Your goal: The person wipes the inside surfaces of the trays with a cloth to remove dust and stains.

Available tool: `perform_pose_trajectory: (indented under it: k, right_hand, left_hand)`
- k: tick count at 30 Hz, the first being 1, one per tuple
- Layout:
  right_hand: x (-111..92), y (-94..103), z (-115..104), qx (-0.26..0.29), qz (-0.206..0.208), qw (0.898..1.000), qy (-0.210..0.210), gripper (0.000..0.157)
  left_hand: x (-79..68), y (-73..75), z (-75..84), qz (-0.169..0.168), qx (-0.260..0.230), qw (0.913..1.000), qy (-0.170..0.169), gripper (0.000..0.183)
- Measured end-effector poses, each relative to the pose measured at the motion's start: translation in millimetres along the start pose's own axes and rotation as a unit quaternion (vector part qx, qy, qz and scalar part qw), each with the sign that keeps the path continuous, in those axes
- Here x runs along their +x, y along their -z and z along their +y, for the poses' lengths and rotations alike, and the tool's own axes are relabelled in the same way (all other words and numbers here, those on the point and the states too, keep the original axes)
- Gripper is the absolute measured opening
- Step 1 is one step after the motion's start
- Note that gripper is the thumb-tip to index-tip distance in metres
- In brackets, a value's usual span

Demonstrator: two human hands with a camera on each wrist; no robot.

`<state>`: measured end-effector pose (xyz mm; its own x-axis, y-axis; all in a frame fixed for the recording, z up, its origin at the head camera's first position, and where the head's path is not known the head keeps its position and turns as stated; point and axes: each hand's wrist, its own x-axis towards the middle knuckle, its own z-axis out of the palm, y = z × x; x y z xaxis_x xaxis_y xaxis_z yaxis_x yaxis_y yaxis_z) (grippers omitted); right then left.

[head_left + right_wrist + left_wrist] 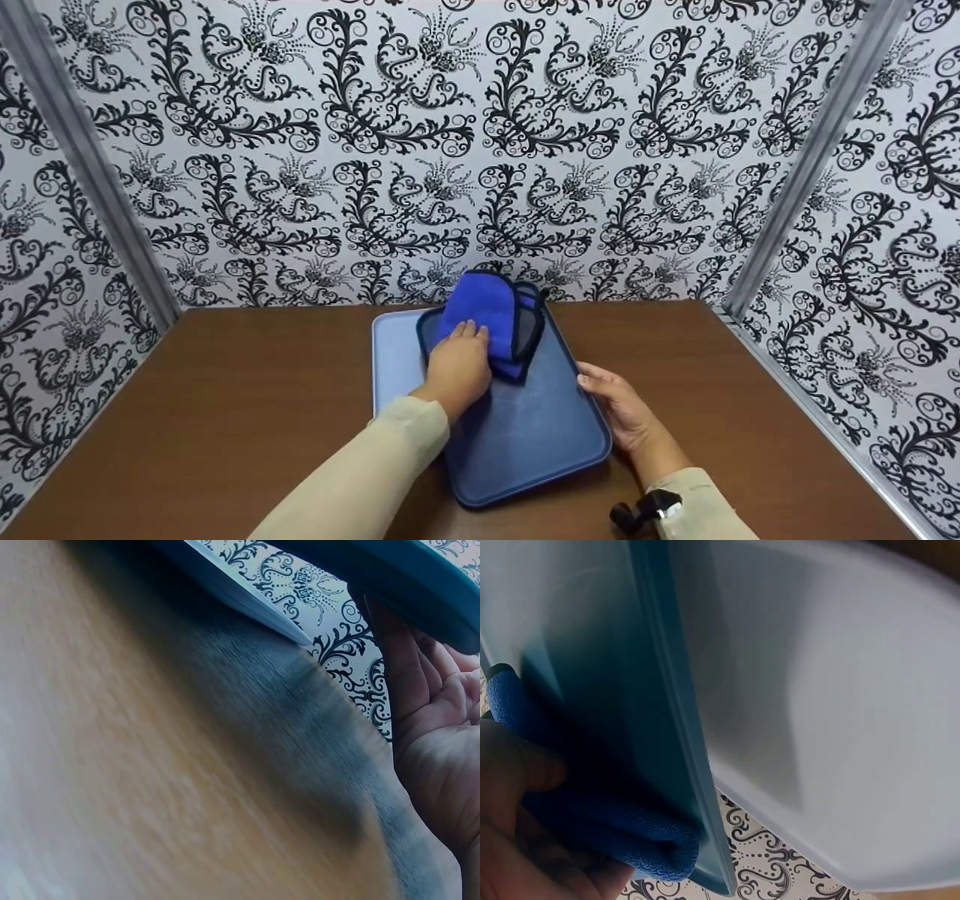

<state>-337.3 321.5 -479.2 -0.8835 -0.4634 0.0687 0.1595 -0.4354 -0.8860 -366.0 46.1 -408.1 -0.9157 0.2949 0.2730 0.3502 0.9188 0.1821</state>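
A dark blue rectangular tray (525, 442) is tilted above the table, overlapping a pale blue tray (394, 349) at its left. My right hand (621, 405) grips the dark tray's right edge, thumb at the rim and fingers underneath. Against the dark tray's far part lies a folded bright blue cloth (480, 307) with black edging. My left hand (459, 371) holds this cloth against the tray's surface, fingertips on its upper side. In the left wrist view, the thumb and fingers press around the bunched cloth (622, 829). The right wrist view shows the dark tray's underside (382, 585) over the tabletop.
The brown wooden table (247, 405) extends to both sides of the trays. Patterned black-and-white walls (405, 150) enclose its back and sides, with grey posts (814, 157) at the corners. A small black device (649, 510) is strapped to the right sleeve.
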Motion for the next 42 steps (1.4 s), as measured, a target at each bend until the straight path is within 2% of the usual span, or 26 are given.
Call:
perform_pose_trajectory:
  k: [8, 15, 27, 33, 42]
  right_hand:
    - [2, 0.9, 1, 0.008, -0.015, 1.000, 0.005, 0.039]
    - [4, 0.4, 2, -0.003, -0.015, 1.000, 0.009, 0.039]
    - [3, -1.8, 2, -0.006, -0.012, 1.000, 0.018, 0.038]
    - [4, -1.5, 3, 0.011, -0.036, 0.999, 0.021, 0.044]
    - [3, -0.4, 3, 0.014, -0.045, 0.999, 0.019, 0.047]
  left_hand:
    - [-5.3, -3.4, 12.3, 0.038, 0.001, 0.9991, -0.020, 0.051]
    - [-7.9, -7.4, 19.6, 0.044, -0.003, 0.9989, -0.019, 0.049]
    - [-9.2, -11.3, 33.1, 0.009, -0.023, 0.9996, -0.016, 0.049]
    - [-11.9, -11.8, 41.7, 0.000, -0.030, 0.9992, -0.027, 0.049]
    - [-16.3, -14.2, 50.4, -0.017, -0.011, 0.9982, -0.056, 0.051]
